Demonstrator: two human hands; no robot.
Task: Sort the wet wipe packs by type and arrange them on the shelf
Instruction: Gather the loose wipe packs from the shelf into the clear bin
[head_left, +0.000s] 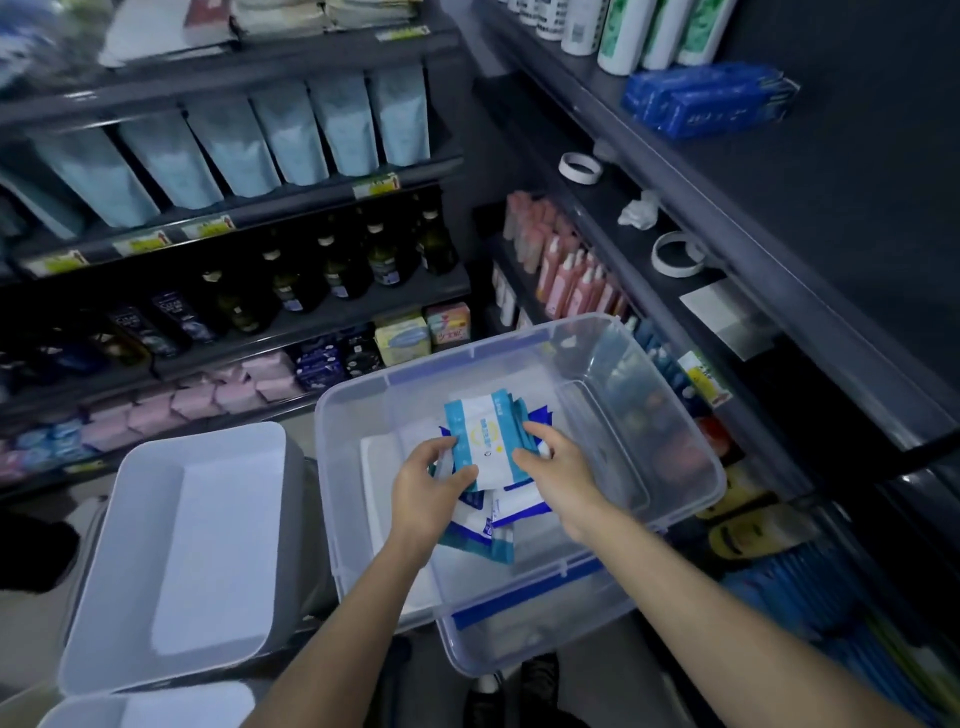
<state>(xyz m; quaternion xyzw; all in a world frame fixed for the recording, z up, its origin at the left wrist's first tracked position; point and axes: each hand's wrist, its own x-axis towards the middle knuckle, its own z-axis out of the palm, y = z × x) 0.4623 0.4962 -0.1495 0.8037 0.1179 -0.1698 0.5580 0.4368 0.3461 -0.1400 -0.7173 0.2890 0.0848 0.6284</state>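
Both hands are inside the clear plastic storage bin (670, 395), which sits in front of the shelving. Between them they hold a small stack of teal-and-white wet wipe packs (483, 439), raised just above the bin's floor. The left hand (434, 486) grips the stack's left edge, with fingers curled underneath and the thumb laid over the top face. The right hand (558, 465) pinches the right edge, thumb on top and fingers tucked behind. Beneath the stack lie loose blue-and-white wipe packs (491, 525), overlapping in a heap on the bin floor.

Just left of the bin stands a white rectangular plastic tub (171, 545).

To the right, the dark upper shelf (857, 182) carries blue wrapped packets (706, 98) near its back. The dark shelf below it (631, 247) holds two white tape rolls (579, 179) with a crumpled white tissue (639, 210) between them.

On the facing shelves is a row of pale blue pouches (234, 145) and, one level lower, dark glass bottles (332, 270).
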